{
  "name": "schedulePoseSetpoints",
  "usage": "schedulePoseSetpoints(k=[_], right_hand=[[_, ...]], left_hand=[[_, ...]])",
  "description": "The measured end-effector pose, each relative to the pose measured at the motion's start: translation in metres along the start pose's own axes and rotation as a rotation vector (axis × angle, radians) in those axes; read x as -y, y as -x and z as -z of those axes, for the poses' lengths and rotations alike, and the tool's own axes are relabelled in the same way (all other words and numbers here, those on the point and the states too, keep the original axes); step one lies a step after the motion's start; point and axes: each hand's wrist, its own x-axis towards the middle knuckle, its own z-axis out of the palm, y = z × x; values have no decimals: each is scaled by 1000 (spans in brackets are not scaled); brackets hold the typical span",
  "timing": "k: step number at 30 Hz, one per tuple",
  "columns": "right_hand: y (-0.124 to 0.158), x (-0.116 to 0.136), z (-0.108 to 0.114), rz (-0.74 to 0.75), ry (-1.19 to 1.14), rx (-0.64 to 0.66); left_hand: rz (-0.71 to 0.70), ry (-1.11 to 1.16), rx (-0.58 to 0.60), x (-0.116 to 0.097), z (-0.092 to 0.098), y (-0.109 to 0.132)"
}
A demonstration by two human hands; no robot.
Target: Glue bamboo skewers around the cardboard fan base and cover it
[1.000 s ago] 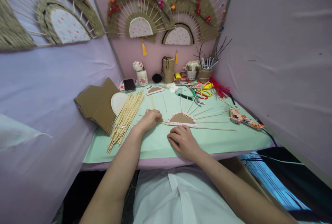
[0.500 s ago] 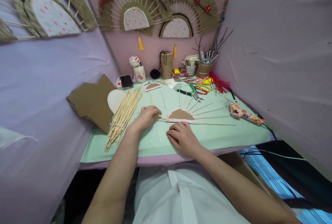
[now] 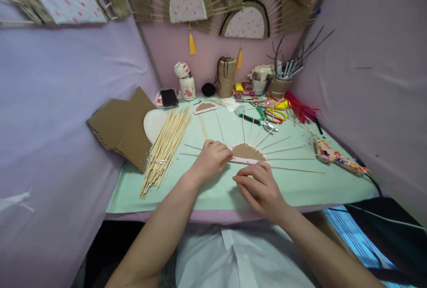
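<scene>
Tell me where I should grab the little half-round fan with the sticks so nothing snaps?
Probably by the cardboard half-circle, pinching its straight near edge, coming from the side nearest you. The thin sticks spread from the curved far side and look easy to bend. The left hand is at its left corner and the right hand by that straight edge.

half-disc (image 3: 248, 151): its left corner is hidden under the left hand (image 3: 213, 161).
left hand: fingers curl away from view; whether they pinch a skewer cannot be told.
right hand (image 3: 262, 188): what its fingertips grip is unclear.
wall fans (image 3: 188, 3): tops cut off by the upper edge.
far clutter (image 3: 245, 87): pieces too small to tell.
</scene>
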Motion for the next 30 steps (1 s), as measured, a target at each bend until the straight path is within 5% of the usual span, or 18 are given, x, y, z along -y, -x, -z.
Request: schedulePoseSetpoints(k=[4,9,14,19,25,30], right_hand=[[-34,-20,32,-13,116,15],[-104,-111,48,-315,235,191],[-180,-218,29,-599,370,320],[-244,-292,-12,-811,452,441],[-276,-322,-56,-1080,531,493],[-281,-311,-59,-1130,519,495]], left_hand=[[-12,7,-66,1,-1,3],[-6,76,-170,6,0,7],[-5,130,-226,6,-3,8],[-25,134,-290,9,-15,9],[-14,71,-417,14,-29,7],[2,36,-350,11,-21,5]])
